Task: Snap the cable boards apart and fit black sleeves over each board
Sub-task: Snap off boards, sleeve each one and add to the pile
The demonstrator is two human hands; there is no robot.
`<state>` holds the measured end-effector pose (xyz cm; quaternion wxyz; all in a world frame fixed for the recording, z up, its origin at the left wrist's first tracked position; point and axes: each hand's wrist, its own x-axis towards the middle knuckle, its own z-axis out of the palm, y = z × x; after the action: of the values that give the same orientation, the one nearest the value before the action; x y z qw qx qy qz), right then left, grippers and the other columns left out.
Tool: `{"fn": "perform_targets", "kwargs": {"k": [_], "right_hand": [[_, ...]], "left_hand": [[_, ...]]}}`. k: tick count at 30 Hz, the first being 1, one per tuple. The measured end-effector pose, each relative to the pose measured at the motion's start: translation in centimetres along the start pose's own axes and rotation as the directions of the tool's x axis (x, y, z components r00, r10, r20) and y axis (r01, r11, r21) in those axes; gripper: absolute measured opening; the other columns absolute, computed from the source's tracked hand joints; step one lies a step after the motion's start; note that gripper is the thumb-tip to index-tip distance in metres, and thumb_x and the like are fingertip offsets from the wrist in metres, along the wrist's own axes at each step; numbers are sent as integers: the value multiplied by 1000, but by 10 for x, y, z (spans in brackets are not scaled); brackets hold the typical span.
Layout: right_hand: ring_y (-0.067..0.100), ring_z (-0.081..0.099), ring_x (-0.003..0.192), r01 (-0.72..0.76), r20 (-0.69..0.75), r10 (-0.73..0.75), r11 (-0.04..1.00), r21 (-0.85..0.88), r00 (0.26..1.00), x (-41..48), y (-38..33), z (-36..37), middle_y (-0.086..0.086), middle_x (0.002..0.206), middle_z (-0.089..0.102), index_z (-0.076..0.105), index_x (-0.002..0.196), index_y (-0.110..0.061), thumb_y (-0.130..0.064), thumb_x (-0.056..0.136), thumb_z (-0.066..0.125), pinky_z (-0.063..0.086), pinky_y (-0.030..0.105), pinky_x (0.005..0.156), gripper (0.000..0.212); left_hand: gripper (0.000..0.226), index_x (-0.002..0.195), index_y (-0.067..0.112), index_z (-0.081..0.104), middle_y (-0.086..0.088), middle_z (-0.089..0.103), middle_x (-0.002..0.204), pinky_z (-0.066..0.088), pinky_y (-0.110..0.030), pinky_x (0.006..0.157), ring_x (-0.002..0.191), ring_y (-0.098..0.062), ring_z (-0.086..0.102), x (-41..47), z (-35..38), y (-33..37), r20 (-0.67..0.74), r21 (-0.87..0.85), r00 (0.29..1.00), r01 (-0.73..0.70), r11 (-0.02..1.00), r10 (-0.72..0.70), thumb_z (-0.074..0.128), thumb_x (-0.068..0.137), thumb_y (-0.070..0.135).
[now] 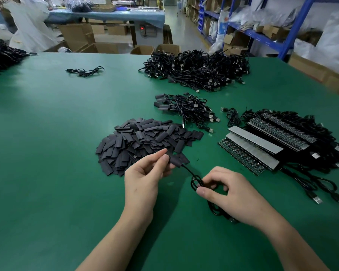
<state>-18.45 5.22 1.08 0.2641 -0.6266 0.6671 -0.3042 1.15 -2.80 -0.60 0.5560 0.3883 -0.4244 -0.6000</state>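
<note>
Over a green counter (57, 133), the left hand (145, 173) pinches a black sleeve (177, 160) on a cable's end; the right hand (229, 194) grips the coiled cable (196, 179), beside the sleeve pile (145, 139).

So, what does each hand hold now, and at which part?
The left hand pinches the flat black sleeve by its left end. The right hand grips the thin black cable at its coiled loops.
</note>
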Motion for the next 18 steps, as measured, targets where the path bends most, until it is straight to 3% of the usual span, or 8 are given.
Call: {"fn": "perform_targets", "kwargs": {"k": [4,7,10,14,16,18], "right_hand": [[3,58,72,2,0,-1,999,-32,1000,0,-2,6,-9,79,64,67,78,-24,-31,92,74,40,12,66,18],[0,60,61,-41,-62,47,995,90,997,2,-4,5,-7,73,73,67,80,-20,-26,97,69,45,12,63,19],[18,70,59,-54,-152,82,982,180,985,16,-13,-2,1,72,74,66,81,-19,-24,100,67,58,28,61,19],[12,65,43,8,-304,-20,999,-42,952,78,-43,-31,-3,72,74,66,86,-25,-31,101,65,53,22,46,16],[8,67,48,29,-326,-76,989,-145,942,127,-63,-54,-2,82,75,68,98,-23,-34,102,63,59,25,53,13],[14,75,73,7,-310,-77,975,-221,948,170,-82,-73,4,103,73,66,123,-19,-40,101,63,62,33,73,30]], "left_hand": [[19,102,14,80,-9,79,85,61,-26,76,77,-13,74,3,-3,2,-37,-76,999,23,997,-25,76,84,18],[25,119,13,71,-9,80,91,61,-24,77,86,-20,78,5,-4,2,-20,-109,999,29,994,-31,70,93,12],[29,126,13,63,-9,80,99,61,-25,75,91,-22,77,5,-3,3,-3,-84,1000,2,996,-3,67,97,14],[18,116,16,64,-7,77,81,54,-20,60,66,-15,70,1,0,1,64,19,998,-31,999,29,66,98,18],[5,104,24,68,-4,64,62,45,-18,51,51,-11,54,-2,-1,0,134,143,990,-63,988,43,66,100,23],[14,88,24,67,0,53,55,39,-18,48,47,-10,45,-4,-3,0,204,285,978,-93,954,35,64,100,31]]}}
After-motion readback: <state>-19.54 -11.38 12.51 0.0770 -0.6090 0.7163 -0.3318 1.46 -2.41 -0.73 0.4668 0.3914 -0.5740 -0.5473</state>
